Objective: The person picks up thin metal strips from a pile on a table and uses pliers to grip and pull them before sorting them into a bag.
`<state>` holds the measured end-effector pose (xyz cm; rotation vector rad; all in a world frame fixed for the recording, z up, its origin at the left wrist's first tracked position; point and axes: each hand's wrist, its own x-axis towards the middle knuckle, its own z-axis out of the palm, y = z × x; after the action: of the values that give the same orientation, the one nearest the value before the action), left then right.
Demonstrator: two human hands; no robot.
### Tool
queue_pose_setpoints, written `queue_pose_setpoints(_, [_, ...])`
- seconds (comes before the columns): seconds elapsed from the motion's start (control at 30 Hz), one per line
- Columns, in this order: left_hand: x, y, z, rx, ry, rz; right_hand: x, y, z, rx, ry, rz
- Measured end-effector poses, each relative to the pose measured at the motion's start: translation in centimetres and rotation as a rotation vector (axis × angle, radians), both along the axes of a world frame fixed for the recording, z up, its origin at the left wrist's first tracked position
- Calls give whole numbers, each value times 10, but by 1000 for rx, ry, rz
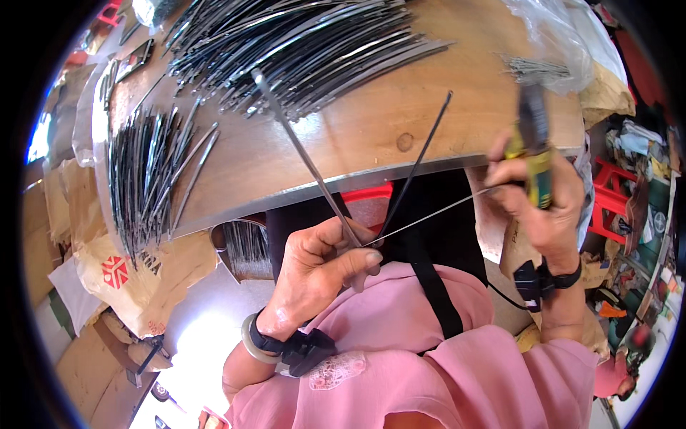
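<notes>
My left hand (311, 268) is closed in a pinch around a grey metal strip (307, 157) and a darker metal strip (420, 157). The two spread apart in a V, their upper ends reaching over the table edge. From the pinched fingertips a thin wire (436, 213) runs taut up to the right. Its far end meets the fingers of my right hand (554, 218). Within that same hand sit pliers with yellow-and-black handles (539, 175), their dark jaws upward and blurred by motion. I cannot tell whether those jaws are open.
A large heap of dark metal strips (286, 53) covers the back of the wooden table (371, 136). A smaller bundle of strips (153, 171) lies at the left edge. Short wires (536, 68) rest near a plastic bag (561, 43). A red stool (611, 200) stands at right.
</notes>
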<state>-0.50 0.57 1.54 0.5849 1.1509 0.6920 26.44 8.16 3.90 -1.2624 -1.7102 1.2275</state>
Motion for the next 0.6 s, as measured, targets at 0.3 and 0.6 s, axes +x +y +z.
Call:
queue_pose_setpoints(0.3, [0,0,1,-103,-11,-136,-37,18,-12,561,-412,456])
queue_pose_setpoints(0.6, [-24,22,-4,141,-15,-266,-37,8,-16,545,-406,468])
